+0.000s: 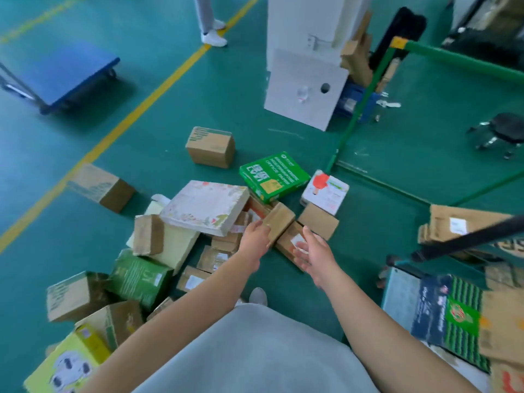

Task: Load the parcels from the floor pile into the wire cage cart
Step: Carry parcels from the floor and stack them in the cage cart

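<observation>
At frame centre, the left hand [254,239] is touching a small brown parcel [279,221], grip apart; the right hand [313,252] is hovering beside it, fingers spread.

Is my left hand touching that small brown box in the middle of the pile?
Touching. The head view shows the left hand with its fingertips laid on the near end of the small brown box, no gap between them. The right hand hovers open beside it.

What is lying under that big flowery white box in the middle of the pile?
The flowery white box rests tilted on a cream box and small brown cardboard parcels, whose edges poke out beneath it. Whatever lies further under its middle is covered and cannot be seen.
</observation>
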A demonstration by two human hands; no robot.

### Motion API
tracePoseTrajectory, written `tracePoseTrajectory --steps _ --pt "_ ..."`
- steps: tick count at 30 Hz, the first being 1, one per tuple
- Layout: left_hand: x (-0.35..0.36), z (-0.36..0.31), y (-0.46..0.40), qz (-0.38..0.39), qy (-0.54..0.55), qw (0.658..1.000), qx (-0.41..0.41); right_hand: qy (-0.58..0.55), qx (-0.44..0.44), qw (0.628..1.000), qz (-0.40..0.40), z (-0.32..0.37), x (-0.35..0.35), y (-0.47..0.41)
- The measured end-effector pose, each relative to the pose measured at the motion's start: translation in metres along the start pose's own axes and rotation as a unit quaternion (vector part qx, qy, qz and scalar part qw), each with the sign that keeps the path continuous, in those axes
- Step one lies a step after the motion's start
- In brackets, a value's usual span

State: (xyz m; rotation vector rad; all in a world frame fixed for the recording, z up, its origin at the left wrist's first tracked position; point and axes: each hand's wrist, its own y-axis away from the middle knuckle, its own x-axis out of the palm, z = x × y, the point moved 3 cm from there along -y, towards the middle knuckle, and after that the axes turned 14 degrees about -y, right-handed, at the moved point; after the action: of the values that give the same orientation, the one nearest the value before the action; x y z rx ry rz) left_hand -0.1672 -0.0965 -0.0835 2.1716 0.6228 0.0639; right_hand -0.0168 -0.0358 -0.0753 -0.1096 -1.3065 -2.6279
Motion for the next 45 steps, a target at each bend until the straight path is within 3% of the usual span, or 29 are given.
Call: tracePoseTrajectory --steps 3,12,23,31,39,45 --pt "-0.027 0.002 -0.008 -0.049 0.041 0.997 -0.03 0.028 0.008 0.999 0.023 0.008 0.032 -0.011" --pt "-0.054 0.001 -0.033 -0.093 0.148 0.981 -0.079 0.122 0.029 0.989 0.082 0.031 0.083 -0.044" --pt "-0.009 -0.07 -0.058 -0.141 0.196 0.968 -0.06 0.139 0.018 0.982 0.13 0.118 0.08 -0.097" --pt "-0.002 -0.093 -0.085 -0.18 0.236 0.953 -0.062 0.165 0.028 0.976 0.14 0.144 0.091 -0.137" --pt "-0.055 -0.128 -0.157 -0.193 0.318 0.925 -0.08 0.204 0.034 0.968 0.142 0.176 0.18 -0.196" --pt "-0.107 -0.183 -0.194 -0.2 0.315 0.926 -0.064 0.217 0.018 0.966 0.137 0.213 0.254 -0.225"
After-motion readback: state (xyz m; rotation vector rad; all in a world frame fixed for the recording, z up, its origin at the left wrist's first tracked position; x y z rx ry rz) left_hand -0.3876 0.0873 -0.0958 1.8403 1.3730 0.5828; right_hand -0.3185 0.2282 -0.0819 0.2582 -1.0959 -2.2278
